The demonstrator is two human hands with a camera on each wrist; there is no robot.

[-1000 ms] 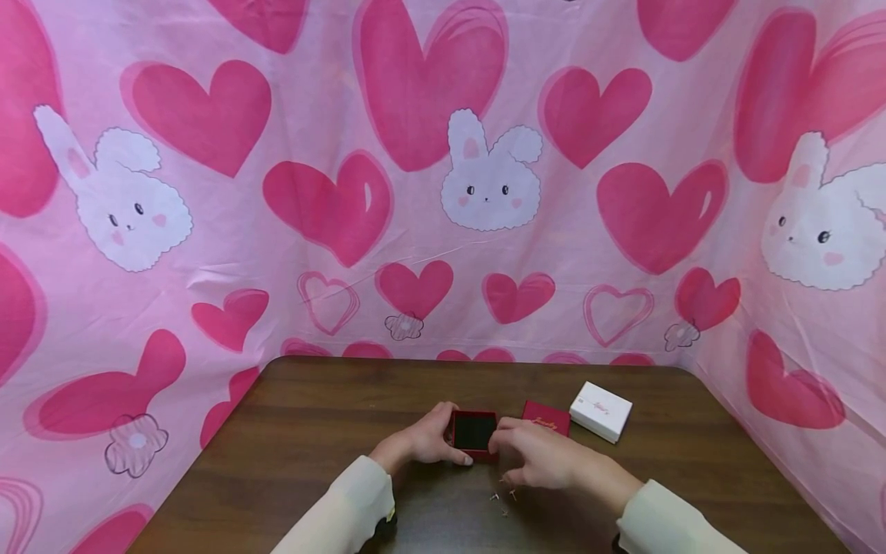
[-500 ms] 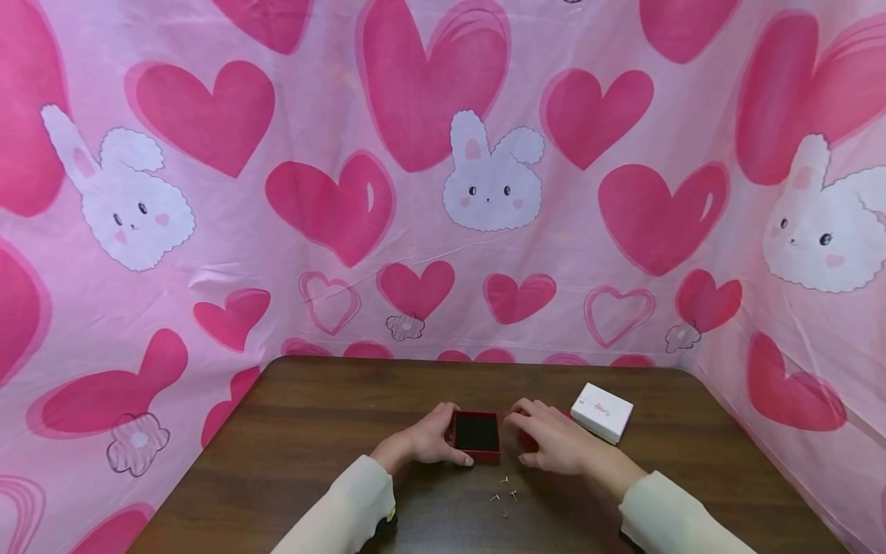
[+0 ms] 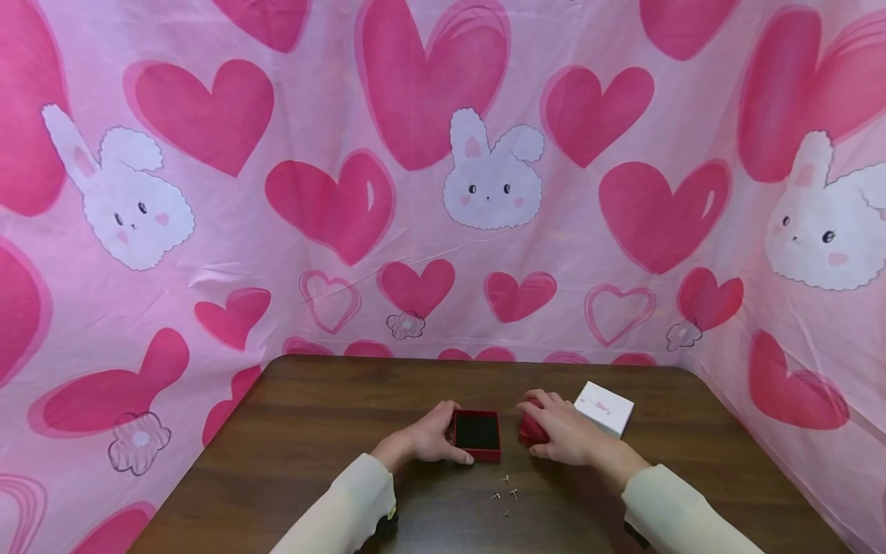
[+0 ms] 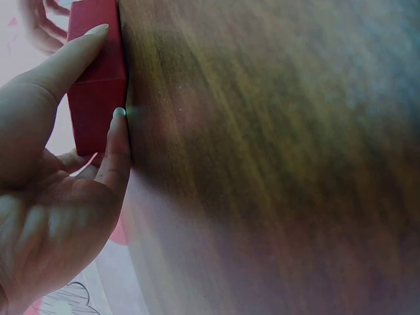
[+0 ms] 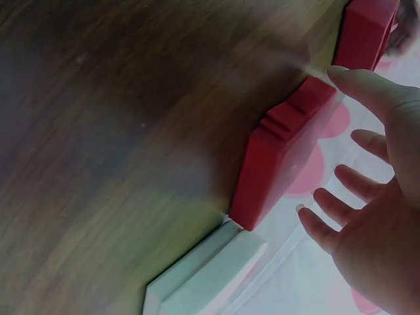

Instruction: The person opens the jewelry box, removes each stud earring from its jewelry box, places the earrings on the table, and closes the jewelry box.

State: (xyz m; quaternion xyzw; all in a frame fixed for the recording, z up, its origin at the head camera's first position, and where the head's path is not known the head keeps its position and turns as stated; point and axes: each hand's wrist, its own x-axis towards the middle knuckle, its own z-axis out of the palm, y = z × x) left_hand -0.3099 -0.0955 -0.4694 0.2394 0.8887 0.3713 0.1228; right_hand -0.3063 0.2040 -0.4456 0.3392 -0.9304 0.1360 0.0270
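My left hand [image 3: 427, 440] grips the left side of a small red jewelry box [image 3: 477, 455] with a black insert [image 3: 477, 431], its top uncovered. In the left wrist view the thumb lies along one red side wall [image 4: 98, 111]. My right hand [image 3: 564, 431] reaches over a red box lid [image 3: 531, 428], thumb near one end and fingers spread above. The right wrist view shows the lid [image 5: 282, 157] lying on the table, with a gap between it and the fingers. Several tiny metallic pieces [image 3: 514, 494], like stud earrings, lie in front of the red box.
A white box [image 3: 602, 406] with pink lettering sits just beyond the right hand, close to the red lid. The brown wooden table [image 3: 346, 400] is backed by a pink cloth [image 3: 477, 323] printed with hearts and rabbits.
My right hand has moved from the red box's right edge to the right, over the red lid, uncovering the tiny metallic pieces. The left hand stays on the box.
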